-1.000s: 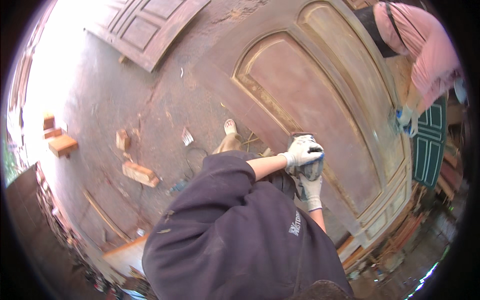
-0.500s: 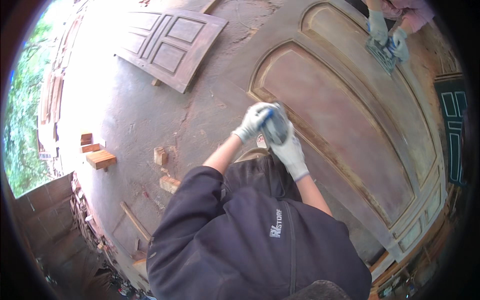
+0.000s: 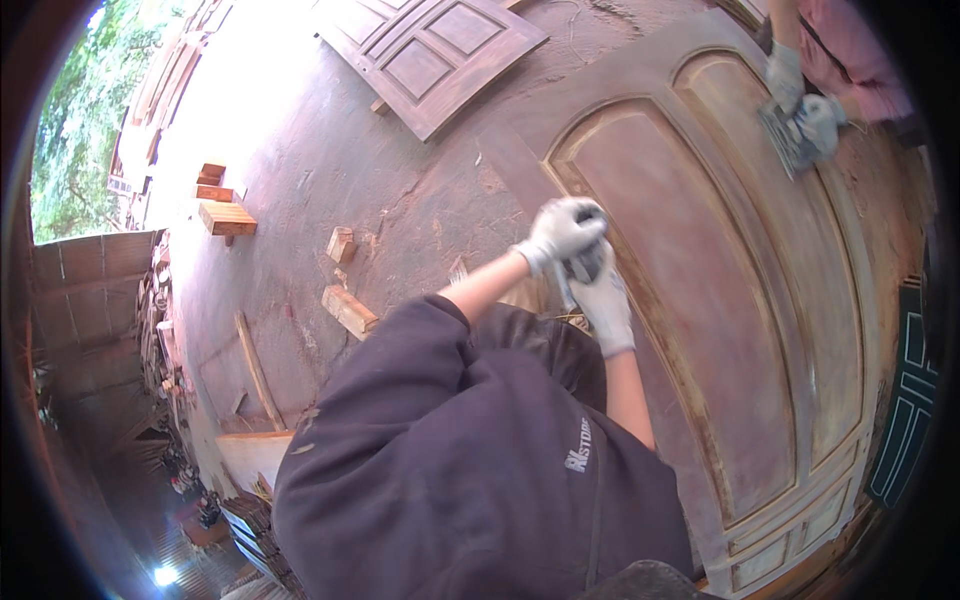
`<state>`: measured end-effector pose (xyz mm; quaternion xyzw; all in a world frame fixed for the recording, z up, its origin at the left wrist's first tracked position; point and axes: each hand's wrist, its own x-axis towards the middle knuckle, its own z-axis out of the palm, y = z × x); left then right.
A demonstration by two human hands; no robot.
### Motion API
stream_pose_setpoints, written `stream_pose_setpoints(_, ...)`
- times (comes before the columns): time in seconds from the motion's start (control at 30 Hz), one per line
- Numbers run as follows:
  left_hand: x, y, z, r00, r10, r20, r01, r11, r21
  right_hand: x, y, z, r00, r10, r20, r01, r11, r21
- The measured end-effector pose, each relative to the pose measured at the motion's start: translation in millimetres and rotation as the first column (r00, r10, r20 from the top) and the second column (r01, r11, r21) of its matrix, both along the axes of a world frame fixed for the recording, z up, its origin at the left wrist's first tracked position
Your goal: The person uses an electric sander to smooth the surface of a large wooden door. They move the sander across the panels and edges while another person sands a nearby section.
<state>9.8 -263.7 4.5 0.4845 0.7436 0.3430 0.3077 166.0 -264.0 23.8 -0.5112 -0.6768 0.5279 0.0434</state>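
Note:
Both my hands wear white work gloves and meet in front of me, beside the near edge of a large wooden door. My left hand is closed at the upper end of a small grey pad, its fingers curled. From below, my right hand wraps round the same pad. A pale blue edge shows by it. Gloves cover most of the pad and motion blurs it, so its exact kind is unclear. The door lies flat, with long arched panels framed by brownish moulding.
At the door's far right, a co-worker's gloved hands press a grey-blue pad on it. A smaller panelled door lies farther off. Wooden blocks and a stick lie on the floor to my left. Dark green panelling stands right.
My view has shifted, so the doors and blocks sit differently. The pad, broad side showing before, is now turned and mostly covered by my hands. My left hand has curled over its upper end.

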Motion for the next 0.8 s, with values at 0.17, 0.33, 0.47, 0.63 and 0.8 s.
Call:
stream_pose_setpoints(0.17,69.5,-9.3,3.9,0.934,-0.046,0.353,0.013,0.995,0.095,59.5,-26.1,-2.8,0.986,-0.126,0.111,0.126,0.992,0.012)
stream_pose_setpoints(0.33,38.9,11.3,-10.4,0.786,-0.133,0.603,0.07,0.989,0.127,38.3,-27.3,-27.4,0.975,-0.199,0.094,0.177,0.963,0.202)
stream_pose_setpoints(0.47,-43.6,40.9,-23.7,0.734,-0.159,0.66,0.066,0.984,0.164,-55.7,13.4,-13.5,0.96,-0.218,0.177,0.192,0.97,0.151)
stream_pose_setpoints(0.63,-161.1,76.0,-26.3,0.735,-0.119,0.667,0.023,0.988,0.15,-170.6,55.2,-13.0,0.962,-0.221,0.16,0.219,0.975,0.029)
stream_pose_setpoints(0.8,-242.0,157.6,-47.0,0.682,-0.33,0.653,0.211,0.943,0.256,-255.2,95.8,-28.5,0.901,-0.418,0.114,0.41,0.908,0.085)
